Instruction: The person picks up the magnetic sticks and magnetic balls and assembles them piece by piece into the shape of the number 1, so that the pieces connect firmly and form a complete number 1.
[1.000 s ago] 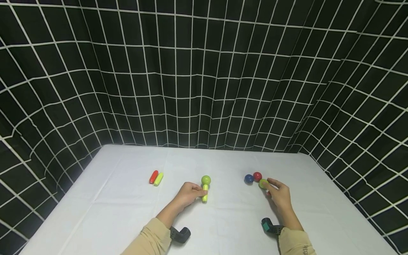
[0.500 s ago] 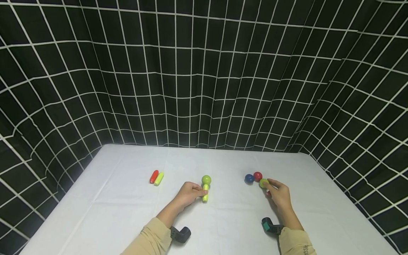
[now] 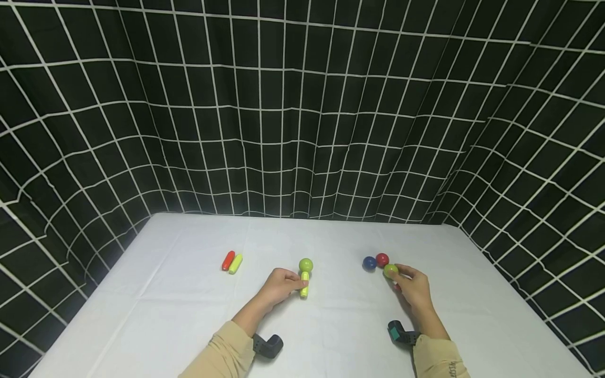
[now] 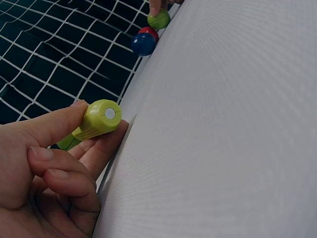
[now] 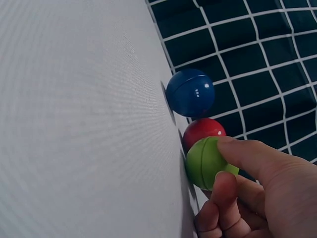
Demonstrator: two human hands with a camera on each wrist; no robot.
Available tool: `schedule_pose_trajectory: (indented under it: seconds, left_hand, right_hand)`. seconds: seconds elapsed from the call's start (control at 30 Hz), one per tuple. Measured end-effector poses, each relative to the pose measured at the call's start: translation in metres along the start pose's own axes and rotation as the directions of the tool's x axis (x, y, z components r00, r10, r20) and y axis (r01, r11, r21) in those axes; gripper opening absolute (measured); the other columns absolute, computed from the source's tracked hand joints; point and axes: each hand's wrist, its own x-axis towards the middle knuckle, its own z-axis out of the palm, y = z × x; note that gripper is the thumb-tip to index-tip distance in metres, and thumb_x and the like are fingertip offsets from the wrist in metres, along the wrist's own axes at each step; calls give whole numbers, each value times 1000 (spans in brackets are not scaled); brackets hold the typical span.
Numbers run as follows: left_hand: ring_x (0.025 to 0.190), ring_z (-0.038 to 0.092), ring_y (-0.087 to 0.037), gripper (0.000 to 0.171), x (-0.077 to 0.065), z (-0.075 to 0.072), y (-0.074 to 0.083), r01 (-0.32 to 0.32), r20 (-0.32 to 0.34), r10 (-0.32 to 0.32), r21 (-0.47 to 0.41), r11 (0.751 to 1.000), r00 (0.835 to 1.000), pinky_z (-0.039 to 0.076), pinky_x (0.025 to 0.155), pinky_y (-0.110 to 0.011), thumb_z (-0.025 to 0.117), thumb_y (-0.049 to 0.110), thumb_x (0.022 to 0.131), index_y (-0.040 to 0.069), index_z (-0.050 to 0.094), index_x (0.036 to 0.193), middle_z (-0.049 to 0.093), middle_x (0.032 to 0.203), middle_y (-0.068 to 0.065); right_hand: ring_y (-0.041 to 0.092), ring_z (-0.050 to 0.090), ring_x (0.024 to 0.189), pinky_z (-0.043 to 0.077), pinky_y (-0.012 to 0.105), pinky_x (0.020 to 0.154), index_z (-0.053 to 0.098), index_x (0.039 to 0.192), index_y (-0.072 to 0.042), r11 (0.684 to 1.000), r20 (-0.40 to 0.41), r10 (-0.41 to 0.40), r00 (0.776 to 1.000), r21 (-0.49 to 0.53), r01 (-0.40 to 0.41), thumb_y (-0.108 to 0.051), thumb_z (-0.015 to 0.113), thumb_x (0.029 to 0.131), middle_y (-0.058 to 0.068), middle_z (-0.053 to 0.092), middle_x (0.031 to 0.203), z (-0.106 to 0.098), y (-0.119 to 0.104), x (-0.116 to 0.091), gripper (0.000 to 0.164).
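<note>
My left hand (image 3: 282,285) pinches a short yellow rod (image 3: 304,290) between thumb and fingers. The rod's far end meets a green ball (image 3: 306,265) in the head view. A silvery disc is set in the near end of this yellow rod (image 4: 99,120) in the left wrist view. Over on the right, my right hand (image 3: 416,289) pinches another green ball (image 5: 204,162) with thumb and fingertips. Right beside that ball are a red ball (image 3: 382,259) and a blue ball (image 3: 369,263). Under the right hand a small red piece (image 3: 398,287) peeks out, mostly hidden.
To the left, a red rod (image 3: 228,261) and a second yellow rod (image 3: 235,264) lie side by side on the white-covered table (image 3: 156,315). A dark curtain with a white grid (image 3: 293,126) hangs behind and along both sides.
</note>
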Motion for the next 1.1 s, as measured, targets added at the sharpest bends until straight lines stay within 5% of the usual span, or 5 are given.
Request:
schedule_pose_trajectory:
  seconds: [0.43, 0.8, 1.1]
  left_hand:
    - [64, 45, -12, 28, 0, -1, 0, 2, 9, -2, -5, 1000, 1000, 38, 56, -23, 71, 28, 79, 1, 70, 87, 56, 68, 1]
    - [62, 44, -12, 28, 1, 0, -1, -3, 12, 3, 4, 1000, 1000, 38, 55, -24, 71, 29, 79, 2, 70, 87, 55, 66, 1]
    - [70, 46, -14, 29, 0, 0, -1, 6, 1, -6, 13, 1000, 1000, 38, 58, -25, 70, 30, 79, 2, 70, 87, 61, 79, -4]
  right_hand:
    - [8, 58, 75, 46, 16, 60, 53, 123, 2, 999, -6, -32, 999, -14, 32, -24, 68, 83, 27, 54, 124, 1, -1, -3, 50]
    - [8, 58, 64, 45, 18, 55, 55, 120, 5, 997, -37, -67, 997, -46, 65, -22, 68, 82, 30, 57, 118, 4, -1, -12, 49]
    - [9, 58, 63, 45, 20, 54, 58, 116, 5, 995, -4, -65, 998, -72, 64, -26, 71, 80, 29, 57, 118, 6, -3, -21, 49]
